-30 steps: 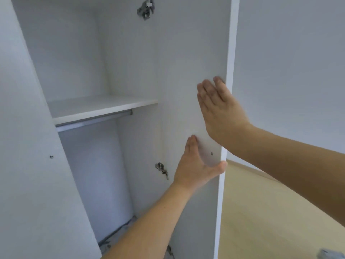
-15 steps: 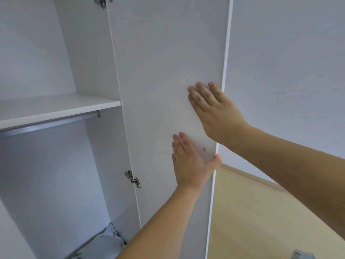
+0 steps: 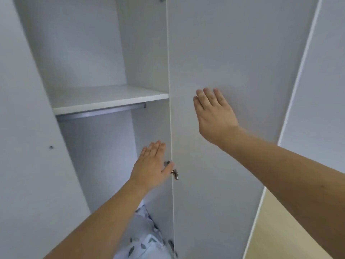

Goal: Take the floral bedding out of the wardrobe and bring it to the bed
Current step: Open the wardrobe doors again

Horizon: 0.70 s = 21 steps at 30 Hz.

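The white wardrobe stands open in front of me. Its right door (image 3: 233,53) is swung wide, inner face toward me. My right hand (image 3: 214,113) lies flat on that door, fingers spread. My left hand (image 3: 152,165) is open with fingers straight, in front of the door's hinge side, just inside the wardrobe opening. The floral bedding (image 3: 145,242), pale blue with grey leaf prints, lies at the wardrobe's bottom, partly hidden by my left forearm.
A white shelf (image 3: 108,99) with a metal hanging rail (image 3: 100,114) under it crosses the wardrobe at chest height. A metal hinge (image 3: 175,173) sits beside my left thumb. The left door (image 3: 28,146) stands open at my left. Wooden floor (image 3: 291,230) shows at lower right.
The right door has swung further open. My left hand has come off the door and moved left to the opening. The floral bedding has come into view at the bottom.
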### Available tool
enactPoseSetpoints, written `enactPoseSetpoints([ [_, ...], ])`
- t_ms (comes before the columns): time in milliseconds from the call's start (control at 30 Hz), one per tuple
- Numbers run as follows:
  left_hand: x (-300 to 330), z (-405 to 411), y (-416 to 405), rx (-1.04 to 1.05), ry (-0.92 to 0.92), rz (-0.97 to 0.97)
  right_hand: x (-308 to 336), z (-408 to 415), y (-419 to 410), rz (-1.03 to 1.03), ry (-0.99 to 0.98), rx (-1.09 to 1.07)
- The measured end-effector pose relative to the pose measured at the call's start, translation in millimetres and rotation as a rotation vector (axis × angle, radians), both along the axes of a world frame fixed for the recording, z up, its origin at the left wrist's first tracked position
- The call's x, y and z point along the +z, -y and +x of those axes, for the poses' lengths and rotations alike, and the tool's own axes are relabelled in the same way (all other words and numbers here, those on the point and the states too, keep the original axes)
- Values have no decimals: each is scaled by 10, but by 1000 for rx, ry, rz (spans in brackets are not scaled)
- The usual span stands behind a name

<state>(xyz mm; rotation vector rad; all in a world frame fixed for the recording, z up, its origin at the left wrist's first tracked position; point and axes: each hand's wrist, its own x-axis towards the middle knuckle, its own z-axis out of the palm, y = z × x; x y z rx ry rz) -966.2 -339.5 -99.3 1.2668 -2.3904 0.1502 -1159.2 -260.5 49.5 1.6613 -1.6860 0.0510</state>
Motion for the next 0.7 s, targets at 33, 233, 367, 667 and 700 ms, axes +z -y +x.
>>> enactPoseSetpoints([
  [33, -8, 284, 57, 61, 83, -5, -32, 216, 129, 13, 84, 60],
  [233, -107, 1588, 139, 376, 534, 114, -243, 1643, 767, 171, 698, 479],
  [367, -169, 1893, 129, 470, 701, 149, -291, 2229, 1154, 373, 886, 701],
  [667, -424, 1955, 268, 581, 1125, 20, -334, 3071, 1752, 684, 1491, 1045],
  [700, -429, 1976, 260, 577, 1142, 6, -332, 3104, 1784, 718, 1546, 1073],
])
